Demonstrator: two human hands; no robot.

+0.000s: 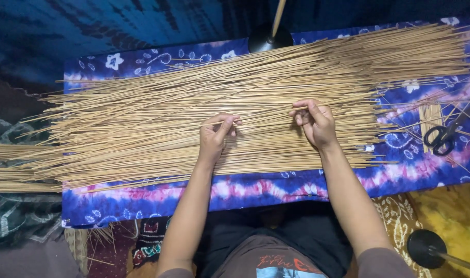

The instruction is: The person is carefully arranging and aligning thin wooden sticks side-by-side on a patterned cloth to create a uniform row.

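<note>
A wide heap of long thin tan sticks lies across a table covered by a blue, purple and pink patterned cloth. My left hand rests on the middle of the heap, its fingertips pinching a single stick. My right hand sits a little to the right on the same heap, thumb and fingers closed on a stick too. Both forearms reach up from the bottom of the view.
Black-handled scissors lie on the cloth at the right, beside a small bunch of short cut sticks. A round black stand base sits at the far edge, another at lower right. Stick ends overhang the left edge.
</note>
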